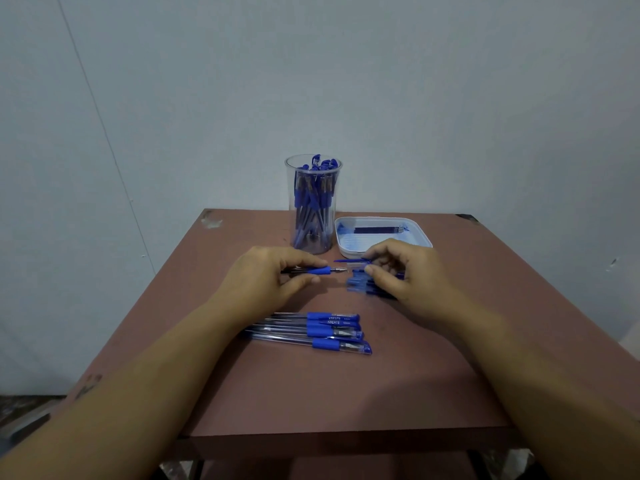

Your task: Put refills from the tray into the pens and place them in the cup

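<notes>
My left hand pinches a pen with a blue grip, its metal tip pointing right. My right hand pinches a clear pen cap with a blue clip just right of that tip, above a small pile of blue caps. A clear cup full of blue pens stands at the back of the table. To the cup's right a white tray holds dark refills. Several capped pens lie in a row nearer to me.
The brown table is small, with its front edge close to me and its back edge against a pale wall. The cup and the tray stand side by side near the back edge.
</notes>
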